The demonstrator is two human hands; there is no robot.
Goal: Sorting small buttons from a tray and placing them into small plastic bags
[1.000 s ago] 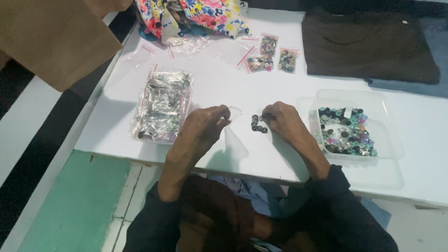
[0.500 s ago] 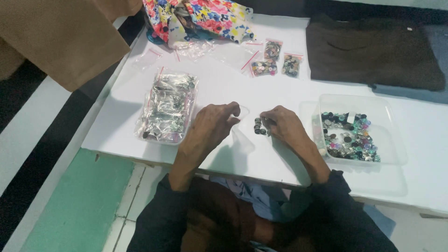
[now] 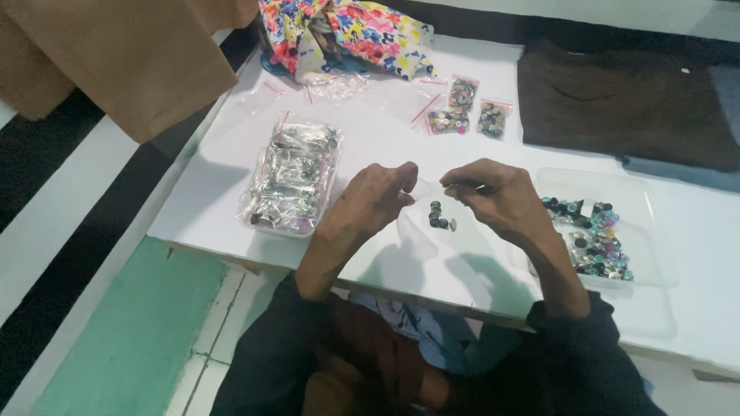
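White table [image 3: 231, 200] holds, at center, a clear bag [image 3: 432, 219] of dark buttons pinched by 2 hands, left hand [image 3: 378, 202] and right hand [image 3: 493, 199]; button tray [image 3: 647, 254] at 3 o'clock.

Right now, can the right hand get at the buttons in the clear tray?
Probably yes. The right hand is just beside the clear tray, which is open on top, and nothing lies between it and the buttons. It does seem to pinch something small.

The left hand [image 3: 374, 202] and right hand [image 3: 493, 199] have drawn slightly apart — small dark buttons [image 3: 439, 216] now show between them
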